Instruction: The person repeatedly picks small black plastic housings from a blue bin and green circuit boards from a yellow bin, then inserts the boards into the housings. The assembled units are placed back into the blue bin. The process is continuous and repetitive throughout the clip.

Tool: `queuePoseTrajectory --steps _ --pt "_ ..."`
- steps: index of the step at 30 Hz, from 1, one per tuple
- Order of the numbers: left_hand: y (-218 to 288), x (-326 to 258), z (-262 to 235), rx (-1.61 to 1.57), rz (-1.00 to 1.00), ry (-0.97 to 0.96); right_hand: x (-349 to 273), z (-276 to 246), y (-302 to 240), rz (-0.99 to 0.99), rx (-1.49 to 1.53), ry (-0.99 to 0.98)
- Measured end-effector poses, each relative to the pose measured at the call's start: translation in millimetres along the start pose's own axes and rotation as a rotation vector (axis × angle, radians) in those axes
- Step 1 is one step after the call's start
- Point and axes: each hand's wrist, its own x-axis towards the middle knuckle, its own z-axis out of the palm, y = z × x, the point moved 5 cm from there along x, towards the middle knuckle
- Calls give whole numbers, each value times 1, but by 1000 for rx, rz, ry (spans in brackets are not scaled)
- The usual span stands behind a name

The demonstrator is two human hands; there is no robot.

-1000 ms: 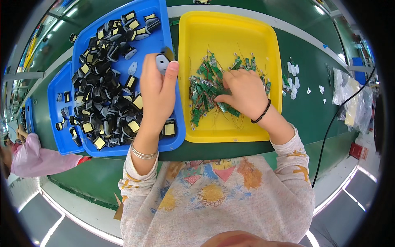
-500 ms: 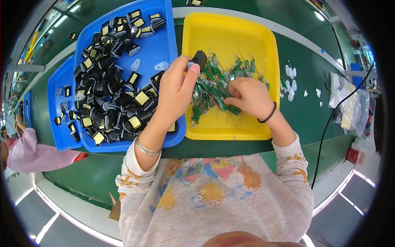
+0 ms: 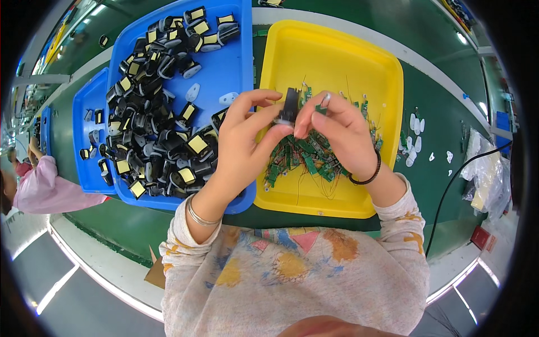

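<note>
My left hand [image 3: 245,140] pinches a small black plastic housing [image 3: 289,106] between thumb and fingers, raised over the yellow tray [image 3: 337,53]. My right hand [image 3: 337,130] meets it from the right, holding a small green circuit board [image 3: 313,104] against the housing. Under both hands lies a heap of green circuit boards with thin wires [image 3: 306,154] in the yellow tray. To the left, a blue tray [image 3: 224,50] holds several black housings with yellow labels [image 3: 163,135].
A second blue tray [image 3: 90,106] with a few black parts lies further left on the green table. Small white pieces [image 3: 414,140] are scattered right of the yellow tray, near a black cable [image 3: 449,191] and clear bags [image 3: 485,168]. Another person in pink [image 3: 39,188] sits at far left.
My left hand carried a black housing from the blue tray over to the yellow tray. My right hand lifted out of the board heap with a board and met it.
</note>
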Motion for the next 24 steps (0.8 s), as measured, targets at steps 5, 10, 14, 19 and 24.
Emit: queuePoseTrajectory --steps 5,10,14,19,24 --pt "-4 -9 8 -395 -337 -150 -5 0 -3 -215 -414 24" --pt "-8 -15 18 -933 -496 -114 -11 2 1 -268 -444 106" --pt "-12 -14 19 -931 -537 -73 -15 -5 -5 -214 -473 138" --pt "-14 -17 18 -898 -569 -33 -8 -10 -14 -370 -582 259" --pt "-13 -19 16 -1028 -578 -3 -10 -1 -27 -591 -873 271"
